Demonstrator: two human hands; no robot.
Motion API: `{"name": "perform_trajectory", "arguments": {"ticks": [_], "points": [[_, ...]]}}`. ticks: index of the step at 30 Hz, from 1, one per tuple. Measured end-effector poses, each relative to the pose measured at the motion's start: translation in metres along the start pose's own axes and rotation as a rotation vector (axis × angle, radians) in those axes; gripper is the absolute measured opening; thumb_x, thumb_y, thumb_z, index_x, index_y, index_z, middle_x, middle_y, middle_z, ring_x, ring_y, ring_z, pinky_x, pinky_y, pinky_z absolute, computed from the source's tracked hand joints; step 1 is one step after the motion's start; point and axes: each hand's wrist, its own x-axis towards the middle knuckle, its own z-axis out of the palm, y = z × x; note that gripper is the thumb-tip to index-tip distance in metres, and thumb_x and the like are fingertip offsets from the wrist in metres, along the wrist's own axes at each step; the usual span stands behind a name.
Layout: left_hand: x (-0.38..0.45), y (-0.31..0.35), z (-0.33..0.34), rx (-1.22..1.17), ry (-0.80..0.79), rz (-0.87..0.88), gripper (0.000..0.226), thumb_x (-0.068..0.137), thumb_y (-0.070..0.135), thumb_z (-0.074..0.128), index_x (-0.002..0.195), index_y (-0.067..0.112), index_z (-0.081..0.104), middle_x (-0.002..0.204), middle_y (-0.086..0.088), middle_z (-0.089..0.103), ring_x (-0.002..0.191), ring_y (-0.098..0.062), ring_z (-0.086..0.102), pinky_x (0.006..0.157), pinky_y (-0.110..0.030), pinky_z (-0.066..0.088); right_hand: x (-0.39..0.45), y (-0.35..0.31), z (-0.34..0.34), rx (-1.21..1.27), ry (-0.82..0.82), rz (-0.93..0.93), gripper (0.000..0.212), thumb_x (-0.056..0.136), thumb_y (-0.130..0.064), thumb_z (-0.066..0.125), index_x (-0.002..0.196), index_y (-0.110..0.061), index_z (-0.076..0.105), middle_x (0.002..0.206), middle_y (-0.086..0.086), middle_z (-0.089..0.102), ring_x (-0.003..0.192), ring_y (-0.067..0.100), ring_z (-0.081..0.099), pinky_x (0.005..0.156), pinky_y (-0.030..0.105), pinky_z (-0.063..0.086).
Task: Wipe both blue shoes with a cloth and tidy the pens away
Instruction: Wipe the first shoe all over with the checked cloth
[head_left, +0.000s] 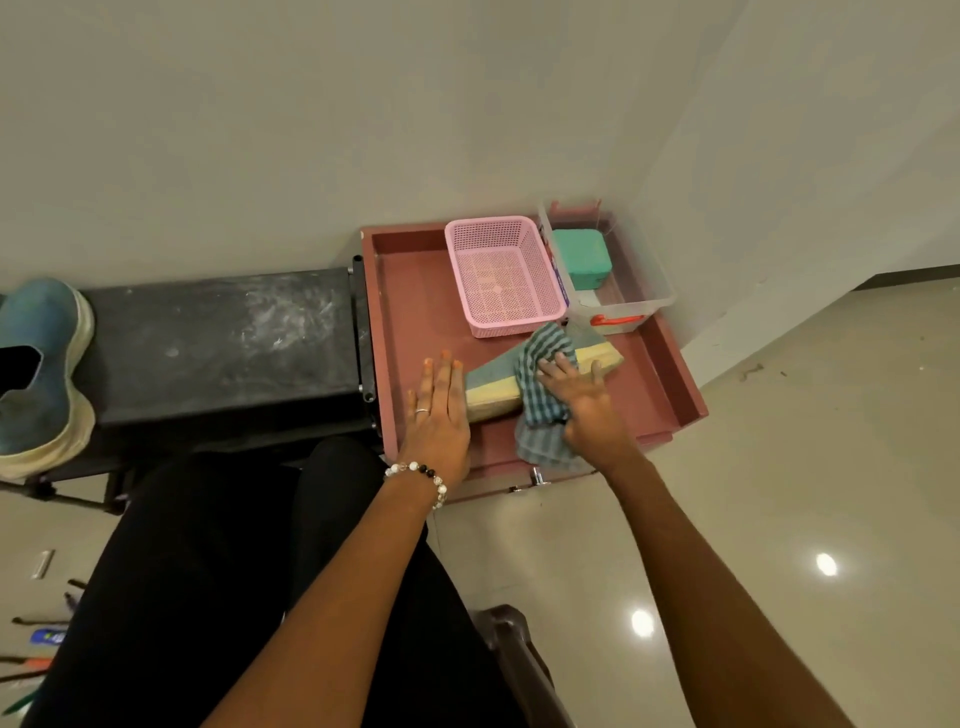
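- Lying on its side in the reddish-brown tray (670, 364), one blue shoe (498, 371) shows its pale yellow sole toward the camera, with its toe end pointing to the right.
- Left hand (439, 415) rests flat against the heel end of that shoe, fingers straight and together, gripping nothing; a ring sits on one finger and a beaded bracelet (415, 470) circles the wrist.
- Right hand (584, 400) presses a blue-green checked cloth (540, 395) onto the middle of the shoe, fingers spread over the fabric and partly bunching it; the loose end of the cloth hangs over the tray's near edge.
- Second blue shoe (39, 369) stands on the left end of the dark desk (223, 343), well apart from the tray, its opening facing up.
- Pens (36, 644) lie scattered on the floor at the lower left, partly hidden by the person's dark trouser leg; how many there are I cannot tell.
- Behind the shoe in the tray sits a pink mesh basket (501, 275), and just beside it on the right a clear plastic box (623, 291) with a teal container (581, 257) inside.
- Tray stands in the corner where two pale walls meet, touching the right end of the desk.
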Motion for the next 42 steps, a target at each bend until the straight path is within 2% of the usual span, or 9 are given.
{"name": "perform_trajectory", "arguments": {"ticks": [5, 12, 16, 19, 23, 26, 30, 36, 42], "points": [[0.0, 0.0, -0.007, -0.011, -0.094, 0.007, 0.101, 0.081, 0.006, 0.06, 0.149, 0.002, -0.015, 0.155, -0.015, -0.027, 0.142, -0.038, -0.025, 0.117, -0.052, 0.0, 0.001, -0.07, 0.022, 0.2, 0.109, 0.218, 0.07, 0.064, 0.002, 0.04, 0.133, 0.006, 0.047, 0.143, 0.024, 0.041, 0.14, 0.039, 0.022, 0.118, 0.048, 0.012], [-0.003, -0.001, -0.014, 0.0, -0.104, 0.062, 0.098, 0.081, 0.0, 0.058, 0.149, 0.001, -0.013, 0.154, -0.016, -0.029, 0.142, -0.036, -0.027, 0.118, -0.052, -0.001, -0.007, -0.038, 0.013, 0.102, 0.006, -0.152, 0.071, 0.057, 0.016, 0.046, 0.127, 0.005, 0.053, 0.134, 0.021, 0.052, 0.131, 0.038, 0.04, 0.114, 0.055, 0.013], [-0.002, 0.001, -0.012, 0.032, -0.068, 0.05, 0.097, 0.081, 0.0, 0.056, 0.149, 0.0, -0.014, 0.155, -0.017, -0.027, 0.143, -0.036, -0.023, 0.118, -0.052, 0.008, -0.007, 0.001, 0.011, -0.052, 0.085, -0.043, 0.07, 0.051, 0.01, 0.051, 0.121, 0.008, 0.057, 0.128, 0.025, 0.056, 0.121, 0.049, 0.047, 0.116, 0.048, 0.006], [0.0, 0.001, -0.013, 0.017, -0.101, 0.036, 0.102, 0.08, 0.003, 0.061, 0.148, -0.001, -0.015, 0.155, -0.017, -0.027, 0.142, -0.037, -0.024, 0.118, -0.052, 0.002, -0.002, -0.044, 0.024, 0.022, 0.182, 0.188, 0.067, 0.066, 0.006, 0.058, 0.132, 0.005, 0.048, 0.142, 0.022, 0.042, 0.137, 0.044, 0.027, 0.117, 0.037, -0.002], [0.0, -0.005, -0.011, -0.059, -0.125, 0.033, 0.094, 0.084, -0.002, 0.055, 0.151, 0.004, -0.011, 0.154, -0.014, -0.03, 0.14, -0.036, -0.03, 0.115, -0.05, -0.006, -0.017, -0.086, 0.03, 0.267, 0.104, 0.015, 0.067, 0.067, 0.013, 0.045, 0.133, 0.004, 0.047, 0.144, 0.02, 0.04, 0.139, 0.033, 0.016, 0.116, 0.049, 0.011], [-0.001, -0.004, -0.009, 0.027, -0.105, 0.066, 0.096, 0.081, 0.0, 0.056, 0.149, -0.002, -0.011, 0.153, -0.019, -0.03, 0.141, -0.038, -0.028, 0.118, -0.053, 0.001, -0.016, -0.041, 0.022, 0.085, 0.076, -0.151, 0.073, 0.057, 0.014, 0.048, 0.129, 0.003, 0.053, 0.137, 0.018, 0.05, 0.134, 0.035, 0.032, 0.112, 0.056, 0.01], [-0.001, 0.002, -0.013, 0.071, -0.092, 0.051, 0.101, 0.082, 0.008, 0.06, 0.147, -0.003, -0.016, 0.153, -0.021, -0.028, 0.142, -0.039, -0.023, 0.119, -0.052, 0.005, -0.01, -0.006, 0.012, -0.119, 0.106, -0.041, 0.073, 0.047, 0.011, 0.054, 0.12, 0.008, 0.058, 0.129, 0.023, 0.056, 0.124, 0.047, 0.046, 0.103, 0.064, 0.012], [0.001, -0.004, -0.01, 0.005, -0.112, 0.012, 0.097, 0.086, 0.004, 0.057, 0.15, 0.004, -0.014, 0.153, -0.016, -0.032, 0.14, -0.036, -0.029, 0.114, -0.046, -0.009, -0.006, -0.086, 0.037, 0.253, 0.085, 0.091, 0.072, 0.065, 0.011, 0.044, 0.137, 0.002, 0.045, 0.148, 0.018, 0.035, 0.143, 0.037, 0.014, 0.116, 0.037, 0.002], [-0.001, -0.004, -0.005, 0.076, -0.034, 0.064, 0.101, 0.082, 0.003, 0.059, 0.147, -0.001, -0.018, 0.153, -0.019, -0.029, 0.143, -0.035, -0.023, 0.118, -0.05, 0.004, -0.016, -0.013, 0.018, 0.032, 0.087, -0.084, 0.07, 0.06, 0.006, 0.042, 0.128, 0.001, 0.054, 0.134, 0.016, 0.053, 0.131, 0.035, 0.04, 0.107, 0.066, 0.022]]}}
